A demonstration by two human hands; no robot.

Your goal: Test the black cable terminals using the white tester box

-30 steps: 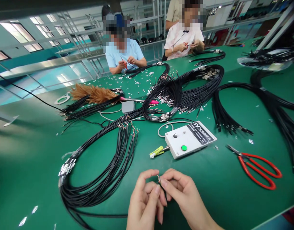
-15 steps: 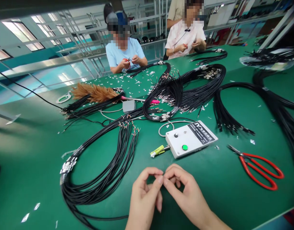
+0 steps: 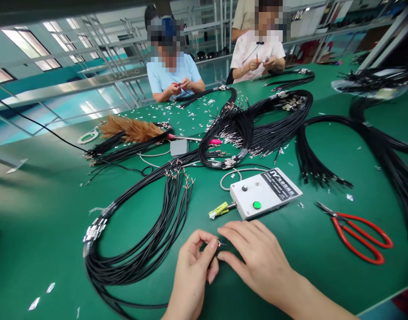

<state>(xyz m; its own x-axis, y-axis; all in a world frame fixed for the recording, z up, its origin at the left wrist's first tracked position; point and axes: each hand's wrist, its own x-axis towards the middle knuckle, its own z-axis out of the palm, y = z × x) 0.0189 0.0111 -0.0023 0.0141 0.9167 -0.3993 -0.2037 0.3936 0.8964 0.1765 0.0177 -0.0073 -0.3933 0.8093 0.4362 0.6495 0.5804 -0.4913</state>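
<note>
My left hand [image 3: 195,269] is closed in a pinch around the end of a black cable, and thin stripped wires [image 3: 220,243] poke out past the thumb and forefinger. Most of that cable is hidden by the hand. My right hand [image 3: 257,258] is beside the wire tips, thumb and fingers apart, holding nothing that shows. Just beyond the hands is a white control box [image 3: 257,191] with a green button and a black label. A yellow-green clip [image 3: 219,210] is fixed to its shaft. To the left lies a looped bundle of black cables [image 3: 137,266] with bared copper ends.
Red-handled scissors [image 3: 360,235] lie at the right. More black cable bundles [image 3: 280,115], a brown-bristled brush [image 3: 130,129], a grey box [image 3: 179,147] and foil scraps are spread over the green table [image 3: 50,213]. Two people sit across, working with their hands; another stands behind.
My right hand has come away from the pinch and opened, turning its back upward. My left hand has shifted slightly left, and the wire tips now show.
</note>
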